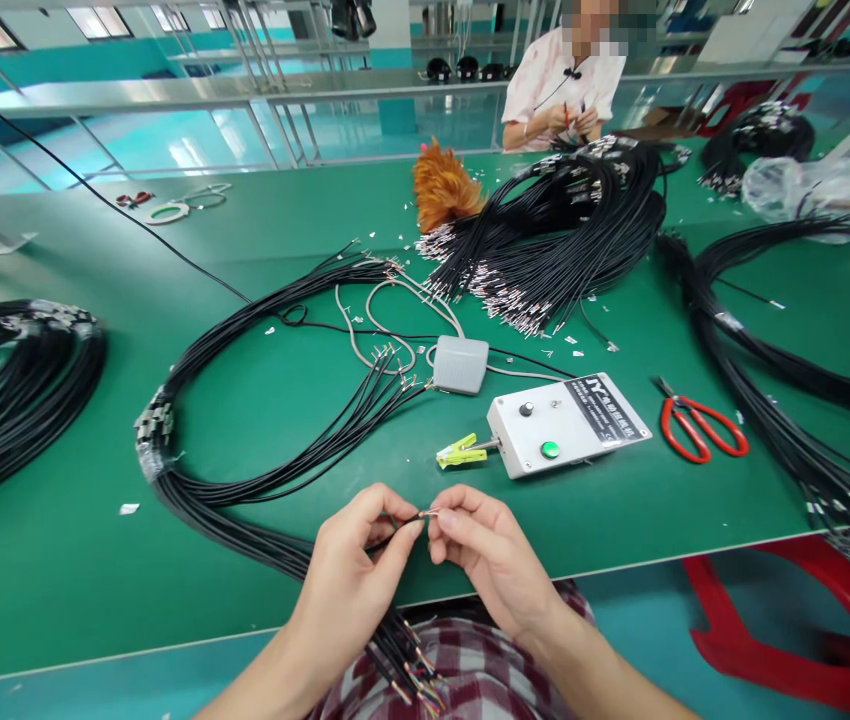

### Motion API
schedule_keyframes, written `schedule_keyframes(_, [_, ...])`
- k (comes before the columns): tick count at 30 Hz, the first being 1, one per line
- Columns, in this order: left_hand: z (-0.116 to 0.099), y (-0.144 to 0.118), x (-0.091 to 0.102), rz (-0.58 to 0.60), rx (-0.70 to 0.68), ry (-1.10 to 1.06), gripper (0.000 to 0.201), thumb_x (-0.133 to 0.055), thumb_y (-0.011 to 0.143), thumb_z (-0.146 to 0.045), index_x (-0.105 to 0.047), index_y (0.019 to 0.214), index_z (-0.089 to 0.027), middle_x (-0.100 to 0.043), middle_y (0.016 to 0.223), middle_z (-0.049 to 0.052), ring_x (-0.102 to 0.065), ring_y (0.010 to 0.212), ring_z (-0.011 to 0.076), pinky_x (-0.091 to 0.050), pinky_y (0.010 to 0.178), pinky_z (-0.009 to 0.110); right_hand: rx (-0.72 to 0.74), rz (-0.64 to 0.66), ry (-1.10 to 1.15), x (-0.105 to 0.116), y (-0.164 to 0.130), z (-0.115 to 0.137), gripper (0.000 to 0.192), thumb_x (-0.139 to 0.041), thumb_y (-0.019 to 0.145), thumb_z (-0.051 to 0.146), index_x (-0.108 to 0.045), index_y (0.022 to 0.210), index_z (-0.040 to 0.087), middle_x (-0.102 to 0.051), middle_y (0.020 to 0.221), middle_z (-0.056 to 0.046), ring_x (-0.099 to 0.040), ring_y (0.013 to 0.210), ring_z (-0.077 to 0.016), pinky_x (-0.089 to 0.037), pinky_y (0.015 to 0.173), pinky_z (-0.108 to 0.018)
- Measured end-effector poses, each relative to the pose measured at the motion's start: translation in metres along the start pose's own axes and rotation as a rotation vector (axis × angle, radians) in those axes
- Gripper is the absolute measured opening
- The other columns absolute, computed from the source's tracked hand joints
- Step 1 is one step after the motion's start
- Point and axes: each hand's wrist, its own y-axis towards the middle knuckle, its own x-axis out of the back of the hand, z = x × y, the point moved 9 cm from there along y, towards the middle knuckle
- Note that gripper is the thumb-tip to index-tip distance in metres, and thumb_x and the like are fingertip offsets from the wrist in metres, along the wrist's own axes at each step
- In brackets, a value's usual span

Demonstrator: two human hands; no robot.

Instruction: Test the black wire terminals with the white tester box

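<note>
My left hand (361, 550) pinches a black cable (384, 545) close to its stripped end. Thin inner wires (429, 513) stick out there, and the fingertips of my right hand (485, 555) are closed on them. The cable belongs to a black cable bundle (237, 535) that curves in from the left and passes under my left hand. Loose cable ends (414, 665) with coloured wires hang over the table edge onto my lap. Just beyond my hands stands a white box (560, 425) with a green button, a knob and a yellow-green clip (462, 453) on its shaft.
Red-handled pliers (699, 425) lie right of the box. A grey pedal-like block (460, 364) with a cord sits behind it. More cable bundles (12, 400) lie left, right and at the back. Across the green table (57, 590) sits a person (564, 85). A red stool (792, 640) stands below right.
</note>
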Motion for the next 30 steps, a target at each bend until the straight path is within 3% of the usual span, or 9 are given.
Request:
schedule_keyframes(6, [0.003,0.001,0.002,-0.016,0.045,-0.062,0.011,-0.060,0.086,-0.023,-0.059,0.075,-0.020,-0.059,0.060,-0.005,-0.049,0.045,0.0079,-0.038,0.043,0.019,0.080,-0.041,-0.100,0.003,0.002,0.003,0.029,-0.086,0.068,0.038,-0.069,0.075,0.015,-0.065,0.063,0.004,-0.057,0.053,-0.0054,-0.044,0.058,-0.018])
schedule_keyframes(14, [0.016,-0.001,-0.005,0.057,0.197,-0.242,0.012,-0.060,0.086,-0.027,-0.053,0.080,-0.020,-0.056,0.055,-0.006,-0.045,0.045,0.0079,-0.033,0.043,0.018,0.132,-0.064,-0.117,-0.001,0.004,-0.007,0.029,-0.080,0.074,0.042,-0.067,0.075,0.016,-0.064,0.064,0.003,-0.055,0.055,-0.0067,-0.042,0.059,-0.020])
schedule_keyframes(17, [0.010,0.000,-0.008,0.116,0.154,-0.273,0.010,-0.060,0.087,-0.027,-0.058,0.092,-0.018,-0.063,0.075,0.000,-0.057,0.061,0.0114,-0.045,0.057,0.022,0.139,-0.049,-0.133,-0.003,0.004,-0.008,0.028,-0.079,0.075,0.041,-0.066,0.076,0.016,-0.062,0.062,0.004,-0.054,0.055,-0.0075,-0.042,0.060,-0.021])
schedule_keyframes(20, [0.002,0.004,-0.011,0.165,0.081,-0.305,0.015,-0.063,0.086,-0.027,-0.064,0.098,-0.018,-0.061,0.095,0.005,-0.062,0.076,0.0148,-0.050,0.069,0.026,0.144,-0.044,-0.176,-0.003,0.004,-0.005,0.026,-0.078,0.075,0.039,-0.065,0.073,0.017,-0.060,0.058,0.005,-0.054,0.054,-0.0082,-0.043,0.060,-0.021])
schedule_keyframes(22, [0.006,0.006,-0.012,0.160,0.109,-0.367,0.013,-0.065,0.085,-0.029,-0.064,0.091,-0.017,-0.058,0.089,0.003,-0.058,0.065,0.0109,-0.046,0.058,0.022,0.144,-0.047,-0.218,-0.003,0.004,-0.002,0.026,-0.077,0.075,0.039,-0.064,0.072,0.016,-0.060,0.059,0.004,-0.054,0.053,-0.0086,-0.043,0.059,-0.022])
schedule_keyframes(25, [0.020,0.006,-0.013,0.106,0.211,-0.435,0.022,-0.068,0.084,-0.036,-0.060,0.083,-0.017,-0.054,0.074,-0.003,-0.040,0.047,0.0042,-0.028,0.043,0.017,0.136,-0.060,-0.277,-0.004,0.003,0.003,0.028,-0.077,0.075,0.039,-0.062,0.070,0.017,-0.061,0.061,0.004,-0.054,0.052,-0.0087,-0.044,0.058,-0.022])
schedule_keyframes(30, [0.030,0.002,-0.016,0.079,0.276,-0.467,0.032,-0.067,0.084,-0.047,-0.055,0.085,-0.018,-0.044,0.061,-0.008,-0.030,0.046,0.0046,-0.021,0.044,0.018,0.057,-0.016,-0.369,-0.006,0.002,0.004,0.031,-0.078,0.072,0.043,-0.061,0.069,0.017,-0.061,0.061,0.004,-0.056,0.053,-0.0095,-0.043,0.057,-0.023])
